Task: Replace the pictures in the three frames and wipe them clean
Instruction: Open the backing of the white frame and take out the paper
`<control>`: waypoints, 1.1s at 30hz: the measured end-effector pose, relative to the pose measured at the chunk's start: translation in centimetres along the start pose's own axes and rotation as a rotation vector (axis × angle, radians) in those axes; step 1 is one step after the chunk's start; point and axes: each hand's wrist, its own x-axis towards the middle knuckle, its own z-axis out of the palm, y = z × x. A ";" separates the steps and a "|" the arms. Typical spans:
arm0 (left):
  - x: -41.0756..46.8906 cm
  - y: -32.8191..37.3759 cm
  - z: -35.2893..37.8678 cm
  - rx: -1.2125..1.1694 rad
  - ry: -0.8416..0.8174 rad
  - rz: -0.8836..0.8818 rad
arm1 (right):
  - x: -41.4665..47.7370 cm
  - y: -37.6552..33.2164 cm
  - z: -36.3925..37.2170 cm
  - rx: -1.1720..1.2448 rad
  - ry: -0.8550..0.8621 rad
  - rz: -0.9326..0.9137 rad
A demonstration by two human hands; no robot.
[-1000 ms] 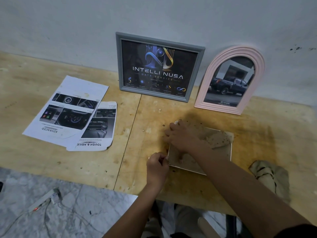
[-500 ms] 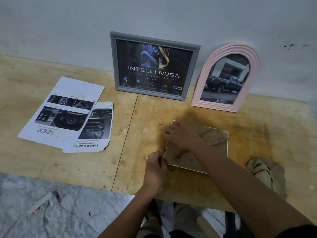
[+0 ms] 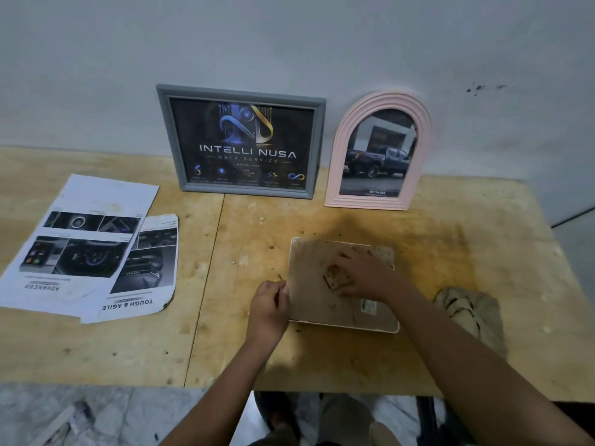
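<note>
A makeshift workroom: a rough plywood table (image 3: 96, 349) against a bare, scuffed wall (image 3: 289, 43), over marble-patterned floor (image 3: 106, 410).

Both bare forearms come in from the near side. Left hand (image 3: 269, 304) is curled, fingertips pinching the flat frame (image 3: 309, 278) at its left edge. Right hand (image 3: 365, 275) sits palm-down further right, fingers bent around the little brown flap (image 3: 335, 277).

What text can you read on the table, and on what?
"INTELLI NUSA", "DATA SERVICE": picture in grey frame.
"TOYOTA": picture in pink arched frame.
"ADVANCED", upside down: large sheet.
"TOUGH & AGILE", upside down: small sheet.
Sticker on face-down frame, other small print: unreadable.
</note>
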 end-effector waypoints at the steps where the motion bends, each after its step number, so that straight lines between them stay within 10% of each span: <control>1: -0.1 0.0 0.1 -0.018 0.004 0.004 | 0.1 -0.1 0.1 -0.016 0.016 0.005; 14: -1.6 0.2 -0.2 -0.257 -0.011 -0.010 | 1.4 -0.2 0.6 0.115 -0.113 -0.012; 25: 0.2 0.3 0.1 -0.190 0.029 -0.109 | 1.2 -0.5 1.2 0.125 0.110 0.009; 29: 0.8 1.0 0.2 -0.171 0.045 -0.189 | -1.4 0.7 3.5 0.306 0.466 0.210; 33: 1.0 0.9 -0.3 -0.182 0.019 -0.204 | -4.2 1.2 6.1 0.670 0.841 0.827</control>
